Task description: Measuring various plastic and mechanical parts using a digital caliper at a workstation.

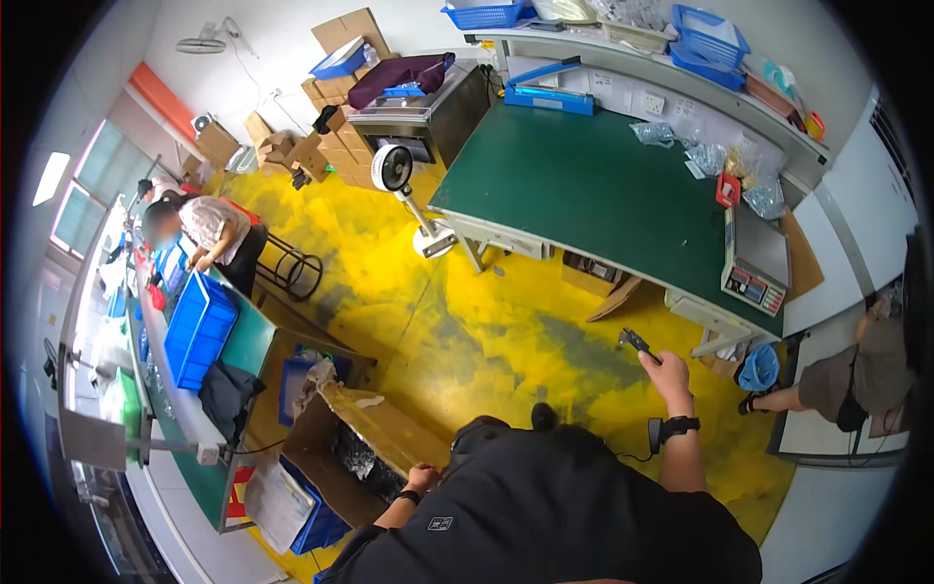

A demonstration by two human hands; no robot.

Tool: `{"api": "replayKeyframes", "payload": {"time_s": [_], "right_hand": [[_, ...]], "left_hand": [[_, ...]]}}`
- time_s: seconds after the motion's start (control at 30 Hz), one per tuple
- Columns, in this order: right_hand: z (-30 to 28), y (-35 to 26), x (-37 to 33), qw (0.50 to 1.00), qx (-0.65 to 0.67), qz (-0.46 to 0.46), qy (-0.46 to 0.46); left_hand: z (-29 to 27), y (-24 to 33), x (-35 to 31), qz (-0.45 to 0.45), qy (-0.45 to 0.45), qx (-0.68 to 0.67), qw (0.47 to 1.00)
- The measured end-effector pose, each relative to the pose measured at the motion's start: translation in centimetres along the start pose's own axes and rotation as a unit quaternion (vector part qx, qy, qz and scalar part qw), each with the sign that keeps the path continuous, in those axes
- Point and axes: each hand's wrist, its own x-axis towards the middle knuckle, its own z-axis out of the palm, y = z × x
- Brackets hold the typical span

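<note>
My left hand [422, 478] is at the edge of an open cardboard box [404, 435], its fingers curled over the flap. Inside the box lies a heap of small dark, shiny items [362, 465], too small to name. My right hand [667, 380] is out to the right over the yellow floor. It is closed around a small black hand tool [634, 341] with a greyish metal end; its exact kind does not show. A black strap with a small device [673, 428] sits on my right wrist.
A green workbench [584, 185] holds a scale [754, 258] and plastic bags. A white fan [394, 170] stands beside it. At left, a person [219, 234] works near a blue crate [201, 326]. Another person [866, 375] is at far right, near a blue bin [762, 368].
</note>
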Motion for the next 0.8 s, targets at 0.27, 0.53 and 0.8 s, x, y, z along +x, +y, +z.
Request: {"api": "replayKeyframes", "payload": {"time_s": [0.27, 0.53, 0.8], "right_hand": [[-0.9, -6.8, 12.6, 0.993, 0.075, 0.015, 0.091], [1.6, -9.8, 18.2, 0.984, 0.065, 0.118, 0.112], [3.2, -14.5, 26.6, 0.972, 0.12, 0.16, 0.127]], "left_hand": [[-1.3, 13.7, 16.6, 0.133, -0.095, 0.095, 0.982], [-3.9, 36.8, 37.2, 0.341, -0.109, 0.697, 0.621], [-1.9, 63.6, 41.0, 0.246, -0.057, 0.026, 0.967]]}}
